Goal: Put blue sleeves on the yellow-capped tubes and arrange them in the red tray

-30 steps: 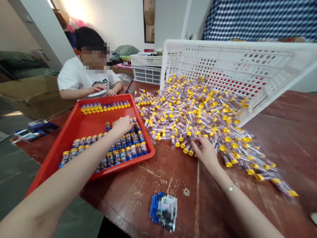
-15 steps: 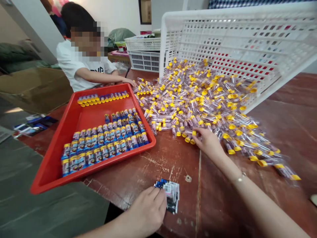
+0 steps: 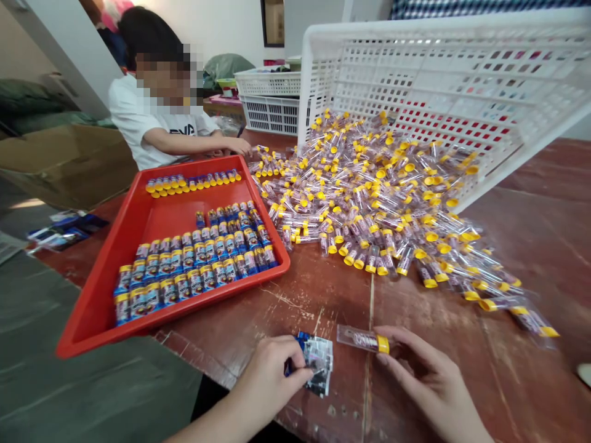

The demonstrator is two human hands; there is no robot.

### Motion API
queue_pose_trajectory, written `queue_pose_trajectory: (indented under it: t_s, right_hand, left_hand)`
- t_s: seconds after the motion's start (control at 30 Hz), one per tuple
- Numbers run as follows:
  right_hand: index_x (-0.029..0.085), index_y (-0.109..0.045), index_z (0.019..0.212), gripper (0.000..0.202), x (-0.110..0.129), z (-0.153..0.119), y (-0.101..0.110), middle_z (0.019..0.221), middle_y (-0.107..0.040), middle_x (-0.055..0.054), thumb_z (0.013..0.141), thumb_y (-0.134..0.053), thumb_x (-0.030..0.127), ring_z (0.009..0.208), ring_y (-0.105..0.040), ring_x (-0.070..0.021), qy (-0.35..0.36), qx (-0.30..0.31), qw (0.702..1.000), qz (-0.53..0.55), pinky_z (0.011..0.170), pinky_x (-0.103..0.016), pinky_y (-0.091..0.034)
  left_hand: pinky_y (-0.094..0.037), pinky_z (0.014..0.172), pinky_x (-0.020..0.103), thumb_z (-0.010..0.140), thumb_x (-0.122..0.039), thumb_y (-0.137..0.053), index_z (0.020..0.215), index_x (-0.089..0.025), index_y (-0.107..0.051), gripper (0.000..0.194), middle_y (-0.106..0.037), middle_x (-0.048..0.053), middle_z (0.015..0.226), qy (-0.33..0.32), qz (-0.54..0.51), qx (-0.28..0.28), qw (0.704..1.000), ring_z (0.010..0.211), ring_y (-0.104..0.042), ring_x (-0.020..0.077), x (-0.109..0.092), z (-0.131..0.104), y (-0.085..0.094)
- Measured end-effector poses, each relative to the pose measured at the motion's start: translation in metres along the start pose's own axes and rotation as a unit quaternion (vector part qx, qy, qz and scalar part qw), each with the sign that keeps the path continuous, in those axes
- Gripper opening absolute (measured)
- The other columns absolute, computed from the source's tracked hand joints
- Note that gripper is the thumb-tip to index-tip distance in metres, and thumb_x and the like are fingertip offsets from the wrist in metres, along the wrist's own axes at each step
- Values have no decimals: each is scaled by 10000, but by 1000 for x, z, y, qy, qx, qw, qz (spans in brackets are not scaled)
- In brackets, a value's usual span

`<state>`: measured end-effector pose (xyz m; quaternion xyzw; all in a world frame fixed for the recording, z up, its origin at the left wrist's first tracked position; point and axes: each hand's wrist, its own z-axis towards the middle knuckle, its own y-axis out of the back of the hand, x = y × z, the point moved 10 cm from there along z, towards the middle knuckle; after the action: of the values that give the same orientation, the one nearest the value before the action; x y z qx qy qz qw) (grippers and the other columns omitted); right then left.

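My right hand (image 3: 422, 375) pinches a clear plastic tube (image 3: 362, 339) by its yellow cap end, holding it sideways over the table. The tube has a purple-white printed strip inside. My left hand (image 3: 272, 381) is closed at a small stack of blue and silver printed wrappers (image 3: 319, 363), thumb and forefinger on the top one. Just left of the right hand's tube lies that stack. A large heap of similar yellow-capped tubes (image 3: 364, 184) spreads over the table beyond my hands.
A red tray (image 3: 161, 215) holds rows of wrapped, yellow-capped tubes. A tipped white crate (image 3: 462, 43) stands behind the heap. Across the table, a person in a white shirt (image 3: 133, 126) reaches toward the heap. More wrappers (image 3: 64, 232) lie on the table's left edge.
My right hand has come back from the heap with a tube, toward my left hand. The left hand's thumb and forefinger have shifted on the wrappers.
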<state>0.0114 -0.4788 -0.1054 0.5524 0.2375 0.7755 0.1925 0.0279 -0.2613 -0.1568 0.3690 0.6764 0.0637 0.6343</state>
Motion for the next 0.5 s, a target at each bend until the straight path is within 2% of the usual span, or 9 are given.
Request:
queue_pose_trajectory:
  t_s: [0.07,0.2,0.3,0.4,0.5]
  right_hand:
    - [257,-559,1169,280,15,-3,0,983,-688,-24,903,-608,187,738,-682,-100,29,5,999,-14,654,-119,-551]
    - [237,-551,1216,315,50,-4,-8,1136,-672,-60,914,-581,151,1044,-665,-129,133,49,986,-89,913,-152,-517]
    - [226,-549,1241,317,62,-4,-15,1164,-669,-68,937,-543,137,1102,-638,-120,176,87,974,-111,977,-158,-485]
    - [241,-535,1278,371,61,-3,-23,1164,-666,-69,931,-537,109,1110,-635,-126,171,139,971,-90,965,-175,-504]
    - [286,-550,1257,393,49,1,-23,1122,-678,-42,906,-589,114,1032,-672,-124,105,148,983,-24,900,-171,-538]
  left_hand:
    - [-341,617,203,726,-117,-741,626,-143,-611,166,-640,-25,662,37,-8,9,999,629,-553,107,0,3,2]
    - [-307,596,200,742,-170,-722,651,-152,-641,123,-638,-37,638,55,0,46,997,603,-527,96,-1,3,0]
    - [-286,564,198,743,-183,-713,663,-155,-659,100,-628,-45,622,59,5,68,996,585,-511,87,-2,2,0]
    - [-314,594,201,778,-199,-688,715,-172,-708,71,-659,-39,661,31,2,91,995,613,-541,94,-12,3,1]
    - [-382,745,216,862,-245,-618,856,-216,-767,152,-732,-14,856,2,-21,109,994,782,-626,136,-23,2,1]
